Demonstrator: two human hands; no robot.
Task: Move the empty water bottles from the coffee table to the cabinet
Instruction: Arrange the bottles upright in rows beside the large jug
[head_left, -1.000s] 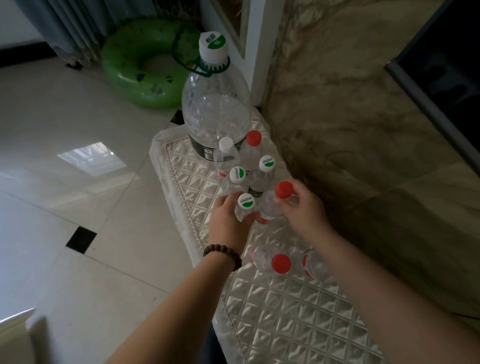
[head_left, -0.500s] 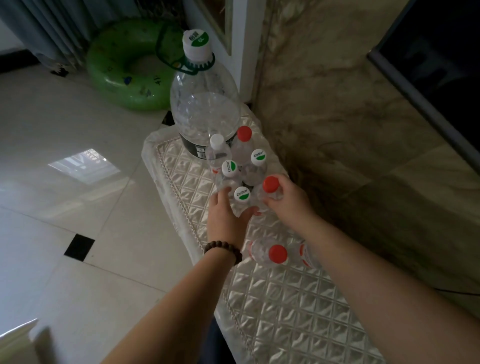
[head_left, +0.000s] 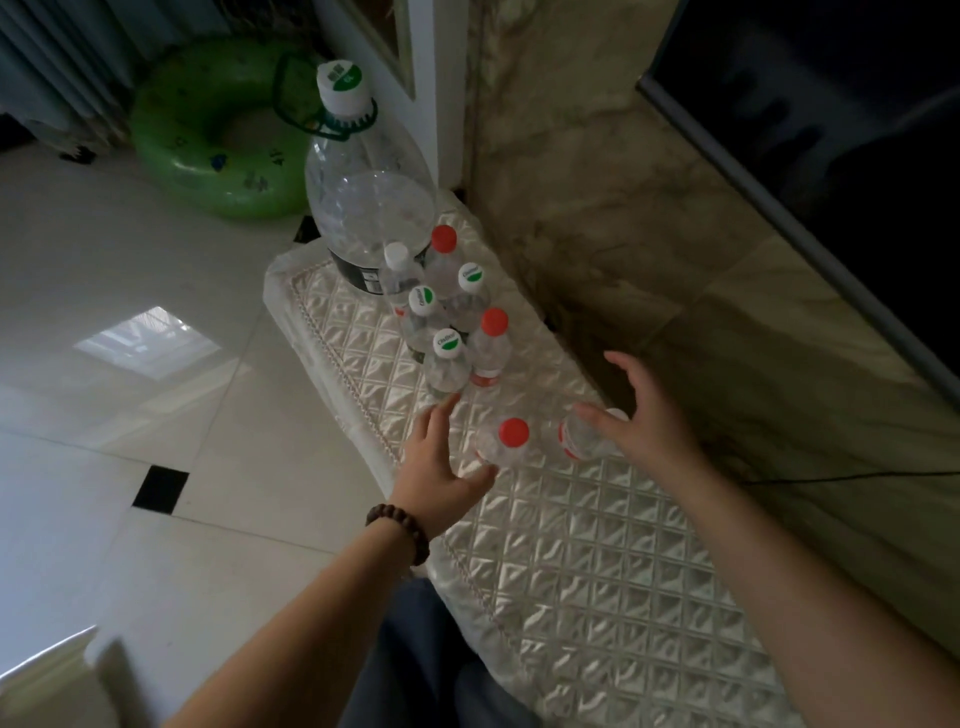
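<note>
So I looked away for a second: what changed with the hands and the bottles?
Both hands let go of the front two upright bottles and drew back: left hand open beside a red-capped bottle, right hand resting on another bottle. The standing cluster stayed put.

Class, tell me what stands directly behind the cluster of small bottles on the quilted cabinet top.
A large clear jug with a green-and-white cap stands behind the small bottles. Its lower label is partly covered by them, so its base cannot be seen.
</note>
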